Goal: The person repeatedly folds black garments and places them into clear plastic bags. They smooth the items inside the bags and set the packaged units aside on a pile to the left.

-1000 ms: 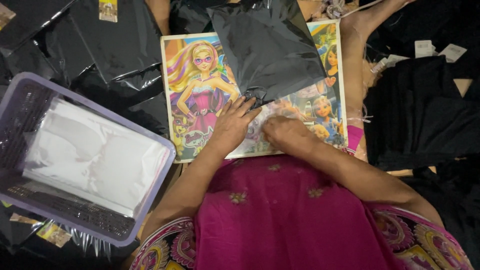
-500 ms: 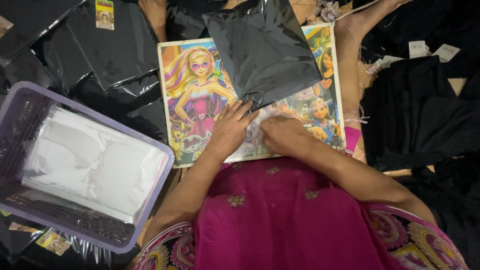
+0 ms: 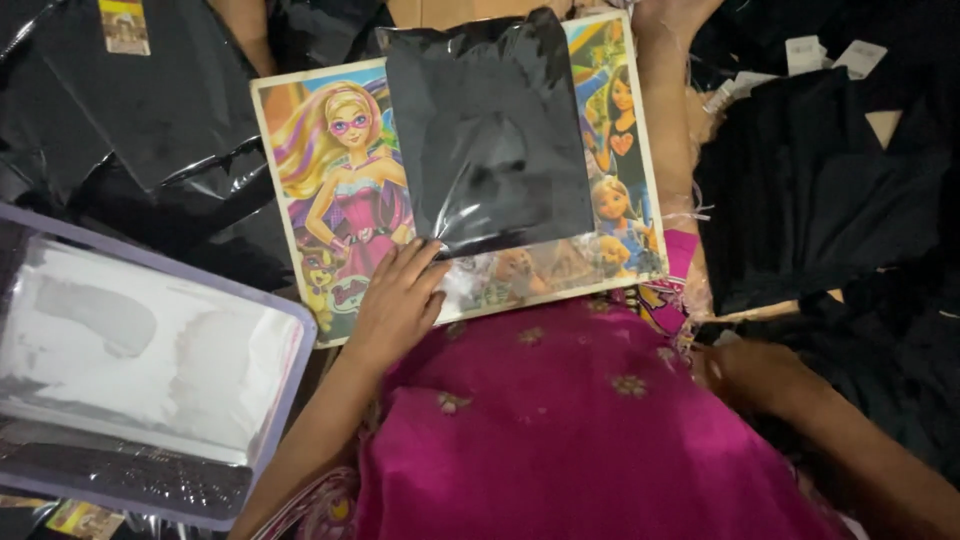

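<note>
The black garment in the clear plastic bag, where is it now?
In the head view, the bagged black garment lies top centre on the cartoon picture board, just above the left hand.

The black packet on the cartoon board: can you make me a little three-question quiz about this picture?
1. True or false: the black packet lies on the cartoon picture board.
2. Which hand rests flat on the board: A left hand, B right hand?
3. What colour is the rim of the basket beside the board?

Key: 1 true. 2 A. 3 pale purple.
</note>
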